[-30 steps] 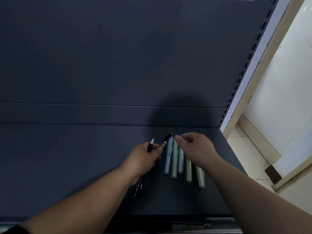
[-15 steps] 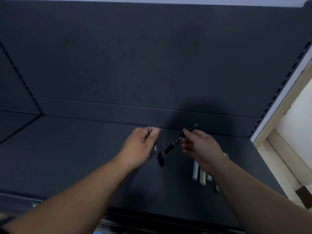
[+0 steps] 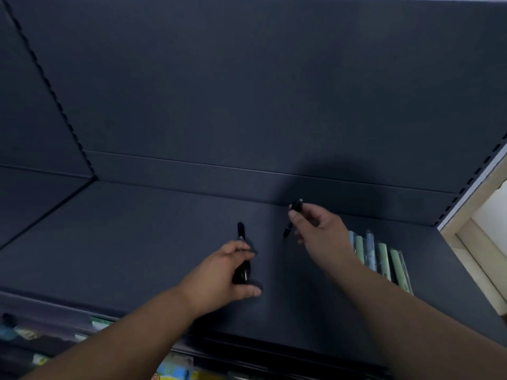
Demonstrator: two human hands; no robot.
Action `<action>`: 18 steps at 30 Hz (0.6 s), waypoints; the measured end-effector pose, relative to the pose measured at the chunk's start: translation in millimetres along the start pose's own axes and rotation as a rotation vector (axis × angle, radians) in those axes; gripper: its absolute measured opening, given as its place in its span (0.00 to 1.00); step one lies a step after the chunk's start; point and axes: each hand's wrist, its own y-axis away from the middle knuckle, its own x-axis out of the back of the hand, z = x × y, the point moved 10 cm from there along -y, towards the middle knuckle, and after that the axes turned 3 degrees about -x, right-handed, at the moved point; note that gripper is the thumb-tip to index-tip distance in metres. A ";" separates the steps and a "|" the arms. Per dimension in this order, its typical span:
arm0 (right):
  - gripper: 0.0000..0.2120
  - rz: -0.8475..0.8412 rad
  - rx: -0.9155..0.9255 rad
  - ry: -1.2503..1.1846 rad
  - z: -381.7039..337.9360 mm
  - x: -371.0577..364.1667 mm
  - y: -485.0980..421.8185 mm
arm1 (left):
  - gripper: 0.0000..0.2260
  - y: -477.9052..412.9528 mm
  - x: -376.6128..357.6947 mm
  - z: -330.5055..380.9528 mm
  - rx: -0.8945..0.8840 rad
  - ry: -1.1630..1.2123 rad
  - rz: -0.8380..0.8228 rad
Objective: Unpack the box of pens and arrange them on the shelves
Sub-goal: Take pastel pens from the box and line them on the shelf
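A dark grey shelf [image 3: 137,256] fills most of the view, backed by a plain dark back panel [image 3: 247,91]. Both bare forearms reach in from the near edge.

The left hand [image 3: 225,272] is near the middle of the shelf, its fingers curled around a black pen [image 3: 241,234]. The pen points away toward the back panel, and its far end sticks out beyond the knuckles. The thumb lies stretched out to the right, low over the shelf. Whether the pen touches the shelf cannot be told.

The right hand [image 3: 318,231] is farther back and to the right, raised above the shelf. It pinches a second black pen [image 3: 295,208] between thumb and fingertips. This pen is tilted, with its upper end leaning far and right and its lower end pointing down toward the shelf. The two black pens are apart, with bare shelf between them.

Just right of the right wrist, a row of pastel pens [image 3: 381,256] lies side by side on the shelf, pale green and pale blue, partly hidden by the forearm.

At the far right a slotted upright [image 3: 466,187] marks the end of the shelving, with a pale wall beyond it. Below the near edge of the shelf, colourful packaged goods [image 3: 175,370] show on a lower level, too blurred to identify.
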 end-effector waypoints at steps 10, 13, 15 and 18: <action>0.09 -0.177 -0.358 0.143 40.0 -49.2 0.7 | 0.09 12.7 18.3 -6.5 0.010 -0.032 0.178; 0.20 -0.213 -0.426 0.166 57.7 -59.1 6.1 | 0.10 15.7 19.2 -13.8 0.042 0.038 0.216; 0.31 -0.249 -0.382 0.242 59.5 -61.8 8.7 | 0.12 16.8 21.1 -17.3 0.060 0.064 0.249; 0.34 -0.339 -0.323 0.305 56.0 -65.6 20.3 | 0.14 15.5 19.8 -21.7 0.097 0.105 0.255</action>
